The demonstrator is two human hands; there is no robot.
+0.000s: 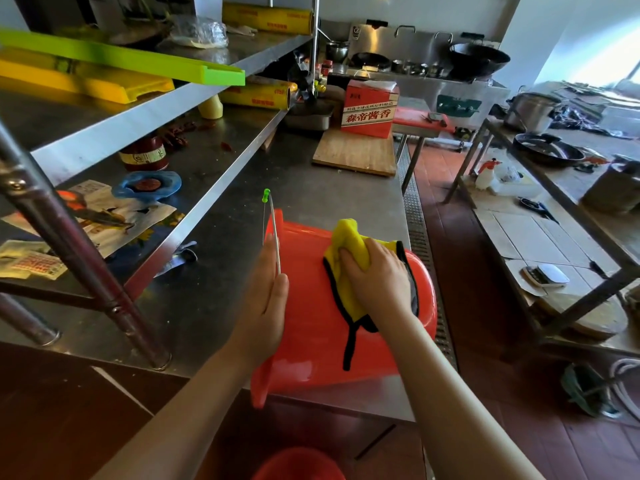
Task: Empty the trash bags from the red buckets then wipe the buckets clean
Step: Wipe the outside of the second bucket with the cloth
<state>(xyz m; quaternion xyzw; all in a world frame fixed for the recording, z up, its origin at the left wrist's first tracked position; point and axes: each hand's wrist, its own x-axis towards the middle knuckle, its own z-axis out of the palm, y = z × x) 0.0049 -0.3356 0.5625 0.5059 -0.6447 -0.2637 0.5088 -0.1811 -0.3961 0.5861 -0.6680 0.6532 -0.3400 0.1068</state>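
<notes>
Stainless steel runs through this kitchen, and the steel desk (311, 188) carries a red plastic bucket (311, 327) lying on its side near the front edge, mouth toward the person. At the bottom of the view, nearer than either grip, shows the rim of a second red bucket (298, 462) on the floor. Left hand (266, 299) lies flat with straight fingers against the bucket wall, touching its wire handle (275, 237), which stands up beyond the fingertips. Right hand (374, 275) presses, fingers curled into it, a yellow cloth with black edging (349, 244) onto the upturned wall. To wipe well, I would judge: keep the left palm bracing so the bucket cannot roll, work in overlapping strokes, then turn it. Well beyond both grips, on a wooden board (353, 154), stands a red and white carton (369, 109) printed 森帝酱香.
</notes>
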